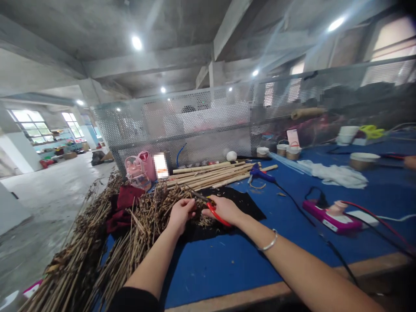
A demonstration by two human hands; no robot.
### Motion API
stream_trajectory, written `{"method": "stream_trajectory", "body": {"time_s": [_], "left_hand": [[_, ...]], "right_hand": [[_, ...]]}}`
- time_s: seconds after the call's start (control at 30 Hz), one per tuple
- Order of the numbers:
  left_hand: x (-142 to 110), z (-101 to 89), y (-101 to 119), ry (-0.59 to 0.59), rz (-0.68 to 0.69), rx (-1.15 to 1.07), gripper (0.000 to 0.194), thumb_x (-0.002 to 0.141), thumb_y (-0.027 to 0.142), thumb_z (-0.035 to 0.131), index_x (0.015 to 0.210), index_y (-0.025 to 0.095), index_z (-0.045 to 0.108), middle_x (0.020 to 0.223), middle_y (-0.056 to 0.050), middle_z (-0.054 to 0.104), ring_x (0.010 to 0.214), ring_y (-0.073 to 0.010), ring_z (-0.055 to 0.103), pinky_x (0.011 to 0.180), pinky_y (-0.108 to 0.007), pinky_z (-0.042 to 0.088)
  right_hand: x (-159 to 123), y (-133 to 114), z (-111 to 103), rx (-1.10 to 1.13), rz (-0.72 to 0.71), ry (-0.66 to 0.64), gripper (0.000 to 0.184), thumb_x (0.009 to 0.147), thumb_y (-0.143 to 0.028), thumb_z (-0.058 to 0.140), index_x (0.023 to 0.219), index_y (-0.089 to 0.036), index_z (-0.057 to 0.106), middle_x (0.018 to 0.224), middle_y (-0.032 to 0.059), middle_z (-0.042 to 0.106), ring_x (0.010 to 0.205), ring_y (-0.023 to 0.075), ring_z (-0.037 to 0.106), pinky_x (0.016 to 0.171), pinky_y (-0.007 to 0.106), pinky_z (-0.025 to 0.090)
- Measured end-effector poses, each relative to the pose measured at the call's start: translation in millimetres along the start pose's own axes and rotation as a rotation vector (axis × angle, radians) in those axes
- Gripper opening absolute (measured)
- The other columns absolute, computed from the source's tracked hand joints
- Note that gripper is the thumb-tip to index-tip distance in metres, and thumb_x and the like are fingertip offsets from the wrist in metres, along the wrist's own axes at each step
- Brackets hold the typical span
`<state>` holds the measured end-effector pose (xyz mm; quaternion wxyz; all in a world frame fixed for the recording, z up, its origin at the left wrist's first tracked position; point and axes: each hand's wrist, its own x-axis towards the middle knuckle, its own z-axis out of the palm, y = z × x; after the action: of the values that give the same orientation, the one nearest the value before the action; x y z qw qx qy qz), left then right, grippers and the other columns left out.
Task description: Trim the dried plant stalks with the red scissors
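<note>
My right hand (225,209) is closed on a pair of scissors (215,214) with red handles, their dark blades pointing up and left. Just left of the blades, my left hand (181,216) has its thumb and fingers pinched together. What lies between those fingertips is too small to make out. Dried plant stems (146,216) with brown, shrivelled heads are heaped beside and behind my left hand. Under both hands spreads a black cloth (248,206) with plant bits on it.
Pale wooden sticks (208,175) lie behind the cloth, near a blue glue gun (262,174). A purple power strip (331,220) with cords sits on the blue tabletop (221,264) at right. White gloves (338,173) lie farther back. A perforated metal screen (130,130) stands behind.
</note>
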<state>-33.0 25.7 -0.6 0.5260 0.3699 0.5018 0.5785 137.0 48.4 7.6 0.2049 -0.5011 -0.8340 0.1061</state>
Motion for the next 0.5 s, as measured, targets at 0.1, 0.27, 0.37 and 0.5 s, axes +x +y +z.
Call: {"method": "stream_trajectory", "body": {"time_s": [0.1,0.27,0.37,0.5], "left_hand": [[-6,0.0,-1,-0.001,0.011,-0.102,0.028,0.052,0.028,0.075,0.067,0.013,0.056,0.063,0.0,0.059,0.053,-0.006,0.054,0.044,-0.014,0.041],[-15,4.9,2,-0.145,0.008,-0.106,0.032,0.055,0.033,0.074,0.072,0.013,0.056,0.058,0.001,0.058,0.045,-0.0038,0.05,0.042,-0.013,0.038],[-18,8.0,1,-0.134,0.025,-0.123,0.033,0.053,0.032,0.075,0.069,0.014,0.053,0.055,0.002,0.056,0.045,-0.0043,0.051,0.043,-0.013,0.039],[-21,11.2,-1,-0.13,0.027,-0.145,0.033,0.053,0.031,0.076,0.072,0.012,0.056,0.061,0.001,0.058,0.052,-0.0052,0.054,0.049,-0.014,0.043]], "right_hand": [[-9,-6,6,0.097,-0.063,0.018,0.041,0.066,-0.054,0.059,0.088,-0.02,0.052,0.084,0.0034,0.061,0.07,0.0151,0.055,0.058,0.022,0.035],[-14,-15,6,0.202,-0.088,0.019,0.037,0.068,-0.05,0.059,0.085,-0.019,0.047,0.081,0.0025,0.056,0.07,0.0145,0.051,0.06,0.023,0.036],[-14,-14,4,0.207,-0.095,0.034,0.037,0.066,-0.048,0.062,0.084,-0.019,0.047,0.083,0.0027,0.055,0.072,0.0147,0.05,0.062,0.024,0.036],[-13,-10,4,0.222,-0.086,0.012,0.035,0.066,-0.044,0.063,0.084,-0.019,0.047,0.082,0.0023,0.055,0.07,0.0136,0.049,0.061,0.024,0.036]]}}
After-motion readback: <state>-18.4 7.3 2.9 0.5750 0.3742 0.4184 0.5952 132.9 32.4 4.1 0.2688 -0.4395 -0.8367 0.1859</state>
